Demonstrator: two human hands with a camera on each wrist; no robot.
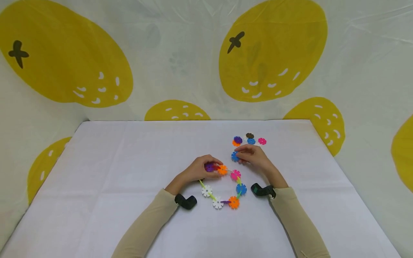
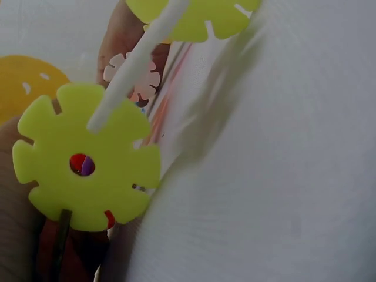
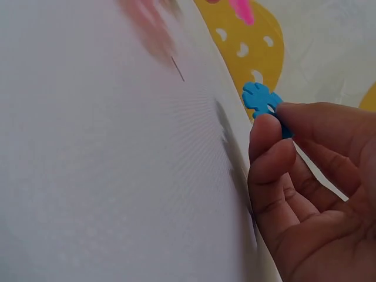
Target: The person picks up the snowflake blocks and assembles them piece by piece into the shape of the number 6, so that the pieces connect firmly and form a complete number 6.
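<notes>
A loop of notched plastic discs, linked edge to edge, lies in the middle of the table in the head view, with a white disc (image 1: 207,191) and an orange disc (image 1: 234,202) along its near side. My left hand (image 1: 197,170) grips the loop's far left part, around a purple disc (image 1: 209,167) and a red one beside an orange disc. A yellow disc (image 2: 117,182) of the loop fills much of the left wrist view. My right hand (image 1: 257,157) pinches a loose blue disc (image 3: 256,98) between thumb and fingertips, just beyond the loop.
Several loose discs lie past my right hand, among them a brown disc (image 1: 250,135), a pink disc (image 1: 262,141) and a purple disc (image 1: 238,139) overlapping an orange one. A white cloth covers the table (image 1: 129,150). Fruit-printed curtains (image 1: 180,71) stand behind and at the sides.
</notes>
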